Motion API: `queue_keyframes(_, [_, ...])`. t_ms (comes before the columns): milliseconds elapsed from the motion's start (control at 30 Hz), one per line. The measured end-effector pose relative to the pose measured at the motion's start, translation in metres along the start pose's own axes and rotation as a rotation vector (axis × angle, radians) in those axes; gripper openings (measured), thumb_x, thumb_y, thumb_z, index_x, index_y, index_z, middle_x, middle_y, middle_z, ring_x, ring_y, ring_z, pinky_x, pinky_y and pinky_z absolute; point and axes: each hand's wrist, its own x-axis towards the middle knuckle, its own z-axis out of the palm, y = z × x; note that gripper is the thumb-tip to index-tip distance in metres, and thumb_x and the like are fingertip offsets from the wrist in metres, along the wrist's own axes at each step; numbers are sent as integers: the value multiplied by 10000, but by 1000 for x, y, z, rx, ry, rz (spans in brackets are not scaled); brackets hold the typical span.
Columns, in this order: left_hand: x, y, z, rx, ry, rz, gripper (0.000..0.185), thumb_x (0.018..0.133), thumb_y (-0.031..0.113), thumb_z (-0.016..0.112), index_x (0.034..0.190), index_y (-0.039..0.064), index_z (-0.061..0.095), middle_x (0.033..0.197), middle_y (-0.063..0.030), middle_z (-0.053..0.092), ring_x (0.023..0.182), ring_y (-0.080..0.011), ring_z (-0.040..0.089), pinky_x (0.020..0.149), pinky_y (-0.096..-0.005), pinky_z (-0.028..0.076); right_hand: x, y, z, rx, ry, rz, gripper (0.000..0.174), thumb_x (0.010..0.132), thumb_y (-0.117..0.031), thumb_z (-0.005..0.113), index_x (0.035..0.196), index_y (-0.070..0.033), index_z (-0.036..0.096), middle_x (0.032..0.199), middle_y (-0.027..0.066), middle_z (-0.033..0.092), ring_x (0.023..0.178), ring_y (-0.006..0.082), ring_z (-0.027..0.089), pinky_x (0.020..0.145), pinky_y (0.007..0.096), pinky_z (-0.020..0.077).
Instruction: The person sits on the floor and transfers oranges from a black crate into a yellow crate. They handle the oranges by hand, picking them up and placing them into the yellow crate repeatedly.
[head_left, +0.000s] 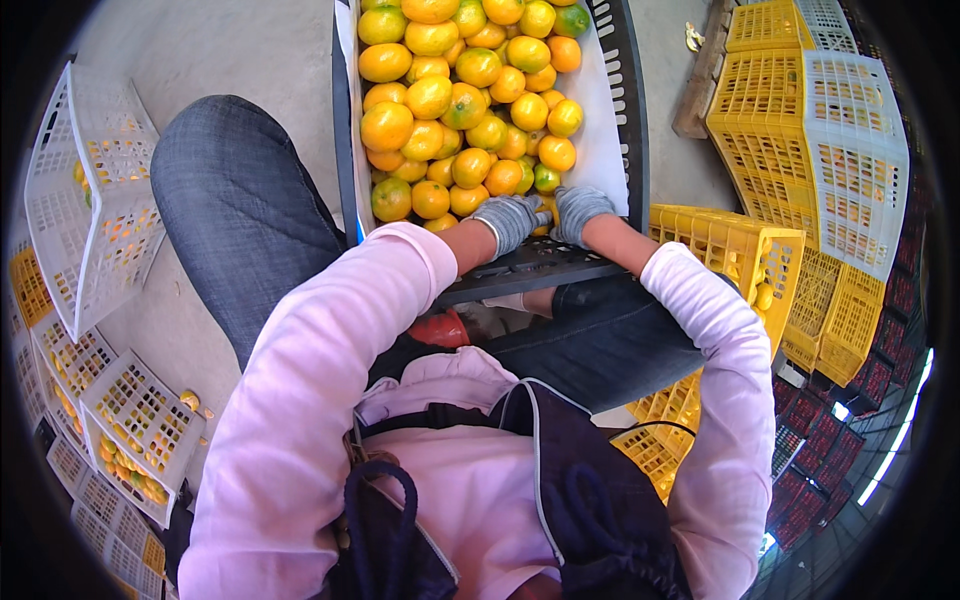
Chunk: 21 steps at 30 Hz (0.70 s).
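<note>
A black plastic crate, lined with white paper, stands before me, heaped with yellow-orange citrus fruits, some with green patches. In grey knitted gloves, both my hands reach into its near end. My left hand lies at the near edge of the fruit, its fingers pointing right. Close beside it, my right hand is bent down over the near right part of the pile. A fruit shows partly between them. The fingertips are partly hidden, so whether either hand grips a fruit is unclear.
White plastic crates with fruit stand at the left. Yellow crates and white ones are stacked at the right beside a wooden pallet. A yellow crate of fruit is close to my right arm. Peel lies on the floor.
</note>
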Motion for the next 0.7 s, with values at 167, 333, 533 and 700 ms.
queue_keyframes(167, [4, -2, 2, 22, 30, 18, 396, 926, 162, 430, 1315, 181, 504, 1383, -125, 450, 1204, -314, 514, 977, -412, 445, 2, 3, 11, -69, 26, -62, 328, 813, -171, 621, 1103, -19, 643, 1053, 183, 670, 986, 313, 653, 829, 385, 527])
queue_keyframes(333, [8, 5, -2, -56, -79, -185, 364, 951, 185, 397, 1289, 169, 532, 1386, -145, 443, 1172, -329, 536, 975, -412, 445, 10, -14, 14, 71, 9, 90, 249, 808, -153, 634, 1027, -52, 695, 1078, 148, 672, 995, 322, 651, 825, 406, 530])
queue_keyframes(533, [1, 0, 6, -50, 133, -3, 342, 956, 261, 416, 1207, 80, 565, 1211, -182, 576, 1059, -346, 592, 888, -419, 480, 23, 4, 4, -65, -243, -187, 377, 795, -213, 644, 1049, 66, 633, 935, 175, 694, 875, 292, 683, 690, 402, 560])
queue_keyframes(700, [3, -8, 11, -237, 27, -163, 381, 901, 165, 481, 1275, 113, 535, 1327, -210, 460, 1092, -365, 556, 890, -418, 479, 54, -3, 4, -3, -294, -232, 334, 703, -135, 745, 1004, -4, 687, 1006, 143, 683, 875, 290, 672, 700, 381, 570])
